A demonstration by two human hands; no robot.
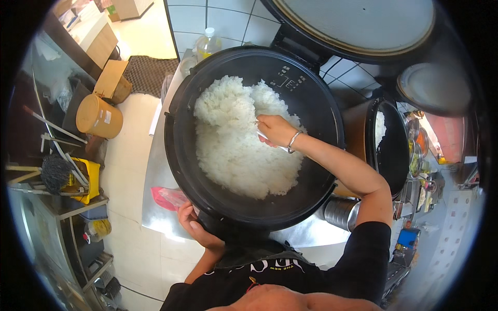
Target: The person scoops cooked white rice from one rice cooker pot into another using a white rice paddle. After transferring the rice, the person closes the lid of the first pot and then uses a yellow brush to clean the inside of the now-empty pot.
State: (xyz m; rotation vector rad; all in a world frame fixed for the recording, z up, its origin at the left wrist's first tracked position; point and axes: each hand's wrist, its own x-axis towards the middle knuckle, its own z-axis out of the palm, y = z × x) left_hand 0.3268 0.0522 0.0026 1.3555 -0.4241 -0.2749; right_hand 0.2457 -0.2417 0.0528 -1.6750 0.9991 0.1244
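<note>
A large black rice cooker pot [315,105] stands before me with its lid [362,23] raised. White cooked rice [245,163] is heaped inside, higher toward the far left. My right hand [277,130] is closed around a white handle [261,135] over the middle of the rice; the tool's far end is hidden in the heap. At the cooker's near left, my left hand [196,227] rests by the outer wall. Beside its fingertips lies a pink cloth or plastic piece [169,197]. Whether those fingers grip anything is hard to see.
A second open cooker [393,151] with some rice stands at right, near a metal container [342,213]. Behind the pot is a clear bottle [209,44]. On the floor at left are a tan bucket [99,116] and a yellow mop bucket [91,180]. The steel table edge [149,210] runs close by.
</note>
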